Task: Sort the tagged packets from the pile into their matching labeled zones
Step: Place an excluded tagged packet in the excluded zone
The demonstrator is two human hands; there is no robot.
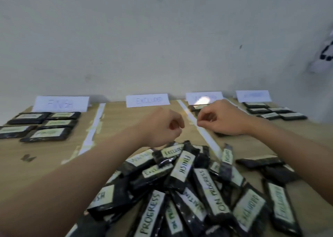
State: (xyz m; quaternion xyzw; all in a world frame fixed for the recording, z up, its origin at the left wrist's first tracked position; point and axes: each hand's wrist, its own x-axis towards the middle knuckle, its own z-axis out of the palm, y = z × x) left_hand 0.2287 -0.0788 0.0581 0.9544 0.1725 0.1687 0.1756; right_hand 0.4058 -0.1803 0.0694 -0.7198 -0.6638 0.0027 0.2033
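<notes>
Near the front edge of a wooden table [115, 128], centre-right, lies a loose pile of black packets [189, 188], overlapping at all angles. Each has a pale tag w/ handwriting; readable ones say FINISH [183, 166], ON PROGRESS [212, 189], EXCLUDED [283, 200], others blurred. A few packets lie just right of the pile, apart from it.

Above the pile's far edge, both hands hover, bare forearms reaching in from the lower corners. Left hand [160, 126]: fingers curled inward, loosely closed, nothing visible in it. Right hand [221, 117]: fingers curled, thumb & fingertips pinched together; can't tell if anything is held there. The hands are near each other, not touching.

Farther back, strips of white tape [93, 128] divide the table into zones, each w/ a white paper sign against the wall. Left sign reads FINISH [60, 103], w/ five packets [41, 125] laid flat in front. Middle sign reads EXCLUDED [147, 100]. Third sign [203, 97] is blurred, a packet [195, 107] just below it, partly behind the right hand. Far-right sign [253, 95] unreadable, w/ several packets [273, 111] grouped before it.

Behind everything, a pale wall [162, 38].
</notes>
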